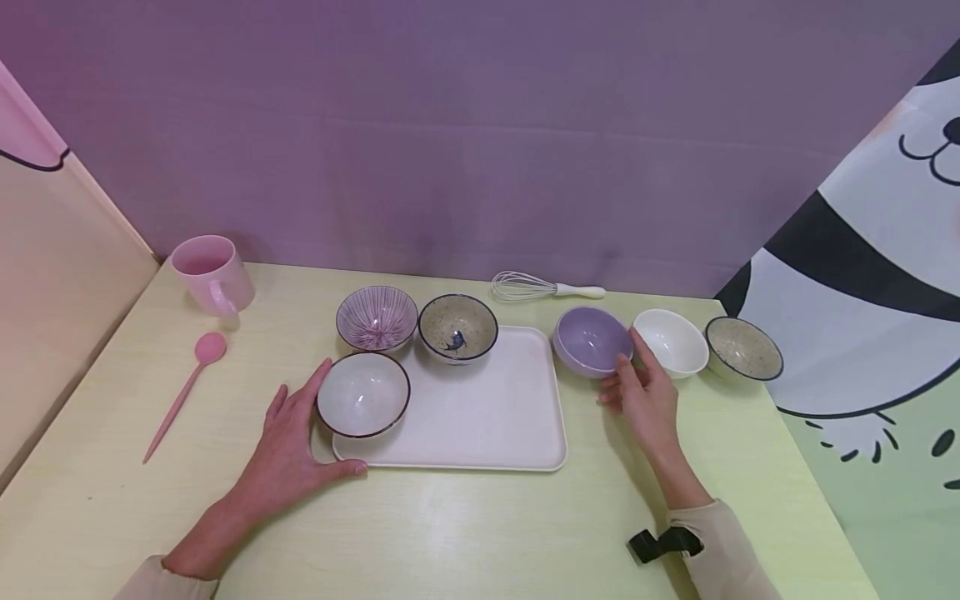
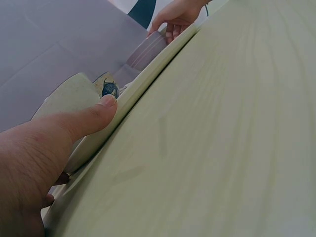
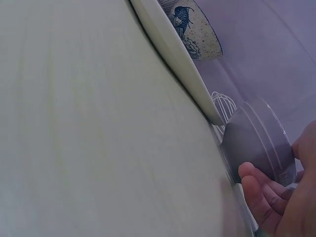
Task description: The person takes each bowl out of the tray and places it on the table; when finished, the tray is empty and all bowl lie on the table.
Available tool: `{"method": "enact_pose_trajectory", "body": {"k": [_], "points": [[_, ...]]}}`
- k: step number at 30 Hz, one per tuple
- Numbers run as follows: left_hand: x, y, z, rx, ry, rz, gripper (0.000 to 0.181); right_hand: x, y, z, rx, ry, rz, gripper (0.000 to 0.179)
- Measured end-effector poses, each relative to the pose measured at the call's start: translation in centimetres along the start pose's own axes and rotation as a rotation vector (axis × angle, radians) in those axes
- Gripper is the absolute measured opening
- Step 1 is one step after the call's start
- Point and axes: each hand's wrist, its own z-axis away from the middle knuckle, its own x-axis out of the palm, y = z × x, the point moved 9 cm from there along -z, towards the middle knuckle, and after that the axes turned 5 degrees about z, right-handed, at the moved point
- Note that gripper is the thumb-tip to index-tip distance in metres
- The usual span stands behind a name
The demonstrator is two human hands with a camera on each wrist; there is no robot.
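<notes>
A white bowl with a dark rim (image 1: 363, 395) sits on the left front part of the pale tray (image 1: 495, 417). My left hand (image 1: 288, 454) is spread around its left side, fingers at the bowl's wall and thumb stretched out in front of the tray edge. Over at the right, my right hand (image 1: 647, 404) grips the purple bowl (image 1: 592, 337) by its right side. Its curled fingers (image 3: 261, 192) lie along the outer wall in the right wrist view. A pink-striped bowl (image 1: 377, 318) and a speckled bowl with a blue fish (image 1: 458, 327) stand at the tray's back.
Right of the purple bowl stand a plain white bowl (image 1: 671, 342) and another speckled bowl (image 1: 744, 350) by the table's right edge. A whisk (image 1: 543, 288) lies along the back. At the left are a pink mug (image 1: 213, 275) and a pink spoon (image 1: 186, 392).
</notes>
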Motion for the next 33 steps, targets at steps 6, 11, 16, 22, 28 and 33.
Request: {"method": "enact_pose_trajectory", "body": {"k": [6, 11, 16, 22, 28, 33], "points": [[0.1, 0.1, 0.0, 0.002, -0.003, -0.002, 0.145, -0.7, -0.4, 0.5, -0.038, 0.031, 0.011, 0.058], [0.1, 0.1, 0.0, 0.01, 0.002, -0.003, 0.145, -1.3, -1.5, 1.3, -0.101, 0.073, 0.014, 0.055], [0.0, 0.2, 0.0, 0.014, 0.007, -0.003, 0.145, -1.5, -2.8, 2.2, -0.158, 0.096, 0.005, 0.051], [0.0, 0.2, 0.0, 0.011, 0.007, -0.009, 0.145, -1.0, -3.8, 3.3, -0.185, 0.096, -0.002, 0.047], [0.0, 0.1, 0.0, 0.002, 0.006, -0.004, 0.145, 0.3, -5.1, 4.5, -0.232, 0.082, -0.02, 0.043], [0.0, 0.1, 0.0, -0.004, 0.004, -0.005, 0.145, 1.9, -6.0, 5.3, -0.263, 0.044, -0.039, 0.039]]}}
